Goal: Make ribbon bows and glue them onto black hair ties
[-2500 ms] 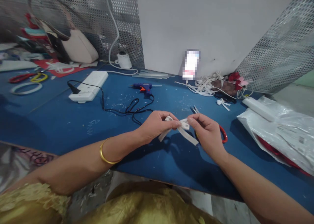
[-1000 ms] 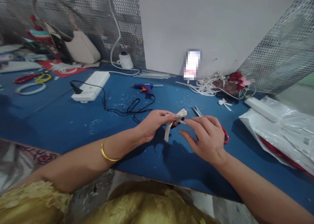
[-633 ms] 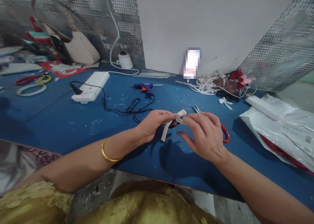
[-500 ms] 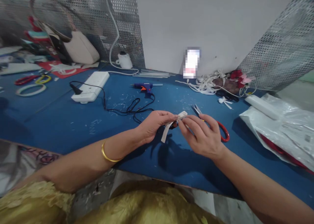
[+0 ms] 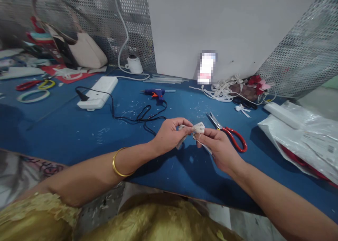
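A small white ribbon bow [image 5: 199, 128] with dark printed letters is held up between my two hands, just above the blue table. My left hand [image 5: 173, 133] pinches it near its middle between thumb and fingertips. On the other side, my right hand [image 5: 218, 144] closes on the bow's right part, with one printed tail running down past its thumb. The other tail hangs below my left fingers. Scissors with red handles [image 5: 233, 137] lie on the table just beyond my right hand, blades slightly apart.
A blue glue gun [image 5: 155, 94] lies ahead, its black cord looping to a white power strip [image 5: 97, 93]. Clear glue sticks [image 5: 166, 80] lie behind it. A lit phone [image 5: 206, 68] leans on the wall. At right are a small white bow [image 5: 241, 109] and a plastic bag [image 5: 303, 139].
The bow has turned so its lettered loop faces me. My right hand has rotated and closed on its right side and tail, and the scissors are now more fully uncovered.
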A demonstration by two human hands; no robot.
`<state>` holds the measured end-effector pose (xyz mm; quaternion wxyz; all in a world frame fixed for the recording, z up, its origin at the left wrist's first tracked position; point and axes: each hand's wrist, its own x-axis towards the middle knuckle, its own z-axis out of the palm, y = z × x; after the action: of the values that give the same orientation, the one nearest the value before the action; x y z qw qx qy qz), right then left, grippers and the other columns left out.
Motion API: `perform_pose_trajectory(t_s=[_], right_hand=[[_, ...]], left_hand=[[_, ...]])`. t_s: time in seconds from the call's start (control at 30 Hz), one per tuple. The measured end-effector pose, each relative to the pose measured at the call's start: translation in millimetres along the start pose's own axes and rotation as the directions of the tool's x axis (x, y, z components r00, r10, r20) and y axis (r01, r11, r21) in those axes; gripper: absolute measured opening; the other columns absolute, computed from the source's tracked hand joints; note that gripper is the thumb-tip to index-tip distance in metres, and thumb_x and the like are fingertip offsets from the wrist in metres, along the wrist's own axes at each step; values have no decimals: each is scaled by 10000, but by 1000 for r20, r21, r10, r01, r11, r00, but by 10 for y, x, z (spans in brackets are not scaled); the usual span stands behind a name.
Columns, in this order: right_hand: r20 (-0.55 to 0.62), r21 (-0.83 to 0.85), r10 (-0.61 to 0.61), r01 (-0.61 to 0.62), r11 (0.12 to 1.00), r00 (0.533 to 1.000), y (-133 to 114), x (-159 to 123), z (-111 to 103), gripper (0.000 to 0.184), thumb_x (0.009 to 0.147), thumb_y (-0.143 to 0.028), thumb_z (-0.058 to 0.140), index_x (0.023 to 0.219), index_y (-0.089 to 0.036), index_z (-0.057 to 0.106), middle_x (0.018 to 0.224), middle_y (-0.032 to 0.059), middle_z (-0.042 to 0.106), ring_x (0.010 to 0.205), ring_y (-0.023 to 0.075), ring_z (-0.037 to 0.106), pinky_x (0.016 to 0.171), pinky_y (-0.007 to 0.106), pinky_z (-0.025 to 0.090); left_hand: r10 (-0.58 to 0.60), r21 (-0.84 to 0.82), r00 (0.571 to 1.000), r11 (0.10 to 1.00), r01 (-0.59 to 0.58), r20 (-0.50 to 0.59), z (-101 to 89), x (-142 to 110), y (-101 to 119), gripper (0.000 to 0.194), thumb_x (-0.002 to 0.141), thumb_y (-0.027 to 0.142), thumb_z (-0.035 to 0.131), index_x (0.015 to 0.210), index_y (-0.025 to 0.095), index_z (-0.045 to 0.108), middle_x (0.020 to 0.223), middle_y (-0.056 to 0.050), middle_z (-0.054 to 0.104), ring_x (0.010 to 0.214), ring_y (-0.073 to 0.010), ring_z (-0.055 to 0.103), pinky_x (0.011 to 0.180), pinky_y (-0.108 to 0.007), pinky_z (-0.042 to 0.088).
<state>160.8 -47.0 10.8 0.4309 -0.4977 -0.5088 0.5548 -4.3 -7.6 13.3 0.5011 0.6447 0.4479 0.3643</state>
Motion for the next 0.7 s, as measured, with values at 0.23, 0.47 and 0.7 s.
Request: perform_pose_trajectory(t_s=[0.23, 0.47, 0.7], right_hand=[[97, 229, 144, -163, 960, 985, 21, 64, -14, 241, 673, -361, 750, 654, -143, 647, 601, -7, 555, 576, 90, 478, 576, 224, 379], [-1, -97, -78, 78, 992, 997, 89, 43, 3, 246, 774, -384, 651, 689, -163, 584, 590, -36, 451, 528, 83, 344, 491, 229, 286], [100, -288, -215, 236, 928, 971, 56, 49, -47, 192, 796, -304, 625, 674, -158, 605, 633, -13, 516, 613, 112, 429, 597, 255, 352]], left_hand=[[34, 95, 998, 995, -29, -55, -5, 5, -24, 250, 752, 395, 640, 792, 152, 680, 544, 30, 526, 495, -85, 399, 483, -214, 315], [12, 27, 998, 1000, -10, -64, -14, 21, 5, 254, 751, 385, 636, 807, 141, 676, 534, 36, 512, 476, -74, 382, 445, -193, 301], [-4, 17, 999, 1000, 5, -46, -6, 38, -10, 261, 713, 401, 667, 747, 143, 685, 535, 28, 532, 481, -75, 397, 450, -197, 304]])
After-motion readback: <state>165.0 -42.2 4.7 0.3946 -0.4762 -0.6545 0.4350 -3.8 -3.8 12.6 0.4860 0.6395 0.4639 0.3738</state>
